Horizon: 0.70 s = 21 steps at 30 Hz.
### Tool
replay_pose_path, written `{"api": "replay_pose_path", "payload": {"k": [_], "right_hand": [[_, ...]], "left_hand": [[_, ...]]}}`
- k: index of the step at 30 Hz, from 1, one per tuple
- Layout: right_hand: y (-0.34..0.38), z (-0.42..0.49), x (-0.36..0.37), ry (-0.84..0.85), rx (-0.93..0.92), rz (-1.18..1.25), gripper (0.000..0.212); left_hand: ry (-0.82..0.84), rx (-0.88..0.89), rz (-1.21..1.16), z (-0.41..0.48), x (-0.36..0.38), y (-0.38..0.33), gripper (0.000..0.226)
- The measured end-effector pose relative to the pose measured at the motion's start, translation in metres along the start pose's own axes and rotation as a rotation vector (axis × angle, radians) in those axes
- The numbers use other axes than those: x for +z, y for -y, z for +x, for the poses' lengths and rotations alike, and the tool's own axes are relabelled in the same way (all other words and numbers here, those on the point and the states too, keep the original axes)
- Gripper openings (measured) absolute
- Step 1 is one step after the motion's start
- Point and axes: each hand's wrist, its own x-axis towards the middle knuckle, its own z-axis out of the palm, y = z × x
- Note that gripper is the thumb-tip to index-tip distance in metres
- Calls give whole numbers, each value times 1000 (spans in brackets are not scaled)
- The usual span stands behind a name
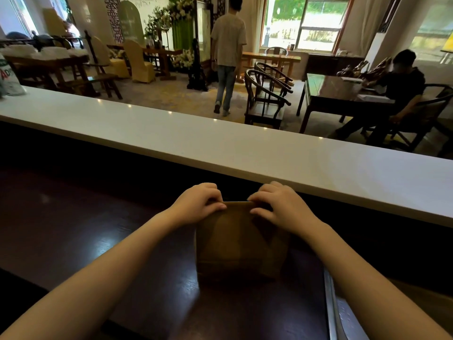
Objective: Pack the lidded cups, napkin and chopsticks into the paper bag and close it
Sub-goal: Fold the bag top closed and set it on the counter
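Note:
A brown paper bag [239, 244] stands upright on the dark wooden counter [85, 229] in front of me. Its top is pressed flat into a narrow folded edge. My left hand [198, 203] pinches the left end of that fold, thumb in front and fingers behind. My right hand [282, 204] grips the right end the same way. The cups, napkin and chopsticks are not visible anywhere; the bag's inside is hidden.
A raised white ledge [220, 143] runs across just beyond the bag. A metal rail [333, 303] lies at the counter's right. A printed bag [9, 79] sits on the ledge far left. Beyond are wooden chairs, tables, one person walking away and another seated at the right.

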Motion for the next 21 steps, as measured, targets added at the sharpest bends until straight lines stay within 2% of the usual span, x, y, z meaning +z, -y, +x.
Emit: {"api": "replay_pose_path", "payload": {"k": [2, 6, 10, 16, 21], "right_hand": [[14, 14, 1, 42, -27, 19, 27], [20, 28, 1, 125, 36, 104, 22], [16, 31, -3, 127, 39, 151, 18], [16, 33, 1, 173, 66, 163, 20], [-13, 9, -4, 227, 99, 140, 20]], "left_hand": [[20, -2, 28, 5, -2, -3, 17], [54, -34, -4, 5, -6, 2, 19], [139, -63, 54, 7, -14, 10, 23], [121, -112, -10, 8, -17, 25, 21], [116, -116, -51, 4, -15, 37, 17]]}}
